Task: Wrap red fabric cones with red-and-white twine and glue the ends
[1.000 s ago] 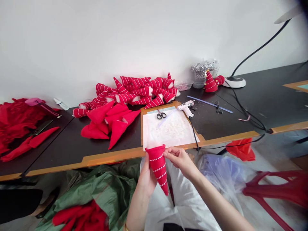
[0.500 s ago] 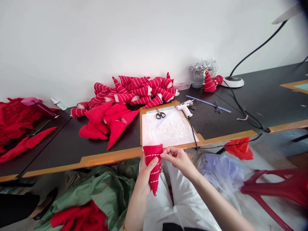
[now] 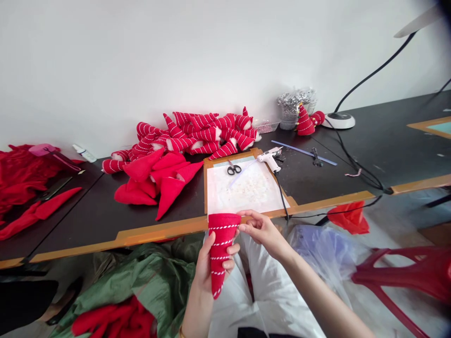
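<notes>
My left hand (image 3: 208, 268) grips a red felt cone (image 3: 220, 244) wound with white beaded cord, wide end up, tip pointing down, just in front of the table edge. My right hand (image 3: 261, 231) pinches at the cone's upper right rim, where the cord runs; the cord end itself is too small to make out. On the table behind lies a white work sheet on a brown board (image 3: 246, 188) with black scissors (image 3: 233, 168) and a white glue gun (image 3: 269, 157).
Plain red cones (image 3: 158, 177) and a pile of striped cones (image 3: 197, 134) lie at the back left. Red fabric (image 3: 24, 180) sits far left. A lamp base (image 3: 339, 120), cables, a green bag (image 3: 148, 281) and a red chair (image 3: 405, 281) surround me.
My left hand turned the cone from slanting right to nearly vertical and shifted its grip lower on it. My right hand stayed at the rim. The view drifted slightly.
</notes>
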Demonstrator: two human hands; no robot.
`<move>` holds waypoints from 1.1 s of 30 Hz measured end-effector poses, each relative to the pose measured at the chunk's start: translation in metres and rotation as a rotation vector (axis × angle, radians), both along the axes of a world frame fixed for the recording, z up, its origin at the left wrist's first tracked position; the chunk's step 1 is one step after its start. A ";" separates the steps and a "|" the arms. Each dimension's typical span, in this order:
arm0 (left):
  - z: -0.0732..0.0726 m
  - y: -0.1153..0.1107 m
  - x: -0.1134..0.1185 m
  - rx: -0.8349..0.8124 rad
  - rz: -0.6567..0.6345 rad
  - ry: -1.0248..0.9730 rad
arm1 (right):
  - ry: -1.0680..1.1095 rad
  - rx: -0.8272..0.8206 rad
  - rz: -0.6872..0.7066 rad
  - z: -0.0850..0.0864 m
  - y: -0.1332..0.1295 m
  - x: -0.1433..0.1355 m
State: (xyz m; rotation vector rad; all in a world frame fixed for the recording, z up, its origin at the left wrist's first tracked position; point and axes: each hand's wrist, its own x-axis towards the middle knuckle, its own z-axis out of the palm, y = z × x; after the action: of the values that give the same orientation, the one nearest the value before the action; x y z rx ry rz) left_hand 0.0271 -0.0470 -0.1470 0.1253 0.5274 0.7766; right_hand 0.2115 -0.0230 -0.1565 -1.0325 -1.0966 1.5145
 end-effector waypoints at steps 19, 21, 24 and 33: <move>0.010 0.008 0.018 0.241 0.309 0.716 | -0.281 0.206 -0.089 0.019 -0.005 0.009; 0.009 0.007 0.015 0.236 0.310 0.713 | -0.296 0.184 -0.109 0.017 -0.004 0.012; 0.006 0.006 0.013 0.222 0.307 0.685 | -0.254 0.167 -0.113 0.014 -0.003 0.011; 0.002 0.002 0.004 0.036 0.091 0.191 | -0.028 0.062 -0.037 0.008 0.000 -0.001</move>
State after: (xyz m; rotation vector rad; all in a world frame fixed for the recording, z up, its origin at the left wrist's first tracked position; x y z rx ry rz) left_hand 0.0310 -0.0454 -0.1446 0.2111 0.7039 0.8676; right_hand 0.2101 -0.0228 -0.1484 -1.0279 -1.1311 1.4319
